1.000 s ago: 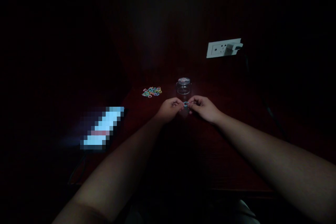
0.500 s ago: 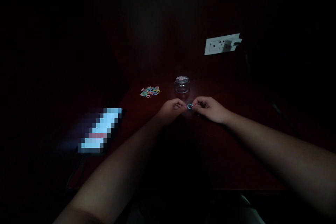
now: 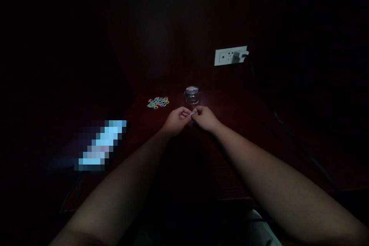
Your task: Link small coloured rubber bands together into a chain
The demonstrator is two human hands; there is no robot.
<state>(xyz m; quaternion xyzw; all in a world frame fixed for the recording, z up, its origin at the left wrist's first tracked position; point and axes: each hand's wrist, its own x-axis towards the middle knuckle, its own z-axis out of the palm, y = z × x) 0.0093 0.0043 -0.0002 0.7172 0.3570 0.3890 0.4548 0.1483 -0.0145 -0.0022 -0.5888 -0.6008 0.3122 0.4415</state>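
In dim light my left hand (image 3: pixel 176 120) and my right hand (image 3: pixel 205 118) meet fingertip to fingertip over a dark red table (image 3: pixel 236 123). Both pinch one small blue ring (image 3: pixel 191 113), which shows edge-on between them. Just behind the hands stands a small clear jar (image 3: pixel 192 95). A little heap of several coloured rings (image 3: pixel 158 102) lies to the left of the jar, a hand's width from my left hand.
A lit phone screen (image 3: pixel 100 146), blurred out, lies at the left of the table. A white wall socket (image 3: pixel 227 56) with a plug in it sits on the dark back wall at the right, and a cable (image 3: pixel 276 117) runs down from it.
Both hands have drawn closer together and the blue ring, seen as an open circle before, now shows flattened between the fingertips. The view has shifted a little to the right.
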